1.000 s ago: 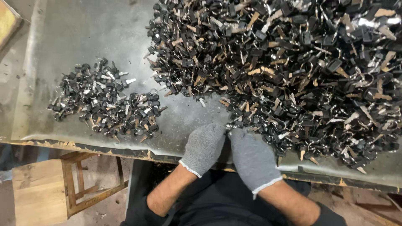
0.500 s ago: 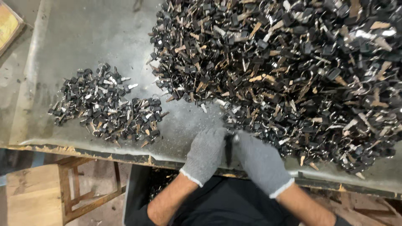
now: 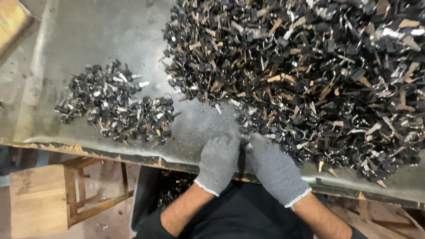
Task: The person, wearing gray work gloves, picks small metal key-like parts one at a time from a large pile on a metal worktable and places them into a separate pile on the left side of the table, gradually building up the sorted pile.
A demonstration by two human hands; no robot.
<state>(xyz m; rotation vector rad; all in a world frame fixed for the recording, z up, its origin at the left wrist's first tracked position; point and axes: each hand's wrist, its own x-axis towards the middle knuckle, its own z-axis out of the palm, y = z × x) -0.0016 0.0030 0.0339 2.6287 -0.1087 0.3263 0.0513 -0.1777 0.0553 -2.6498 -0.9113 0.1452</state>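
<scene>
Part sat pinched between left hand and right hand, both closed on it, at table edge beside big pile. Risk: gloved grip slipping, part dropping off edge.

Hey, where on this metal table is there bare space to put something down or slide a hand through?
The bare sheet behind the small pile is free up to the far left edge. A narrower lane runs between that pile and the big heap. The right half is crowded; both gloved hands fill the near edge.
</scene>
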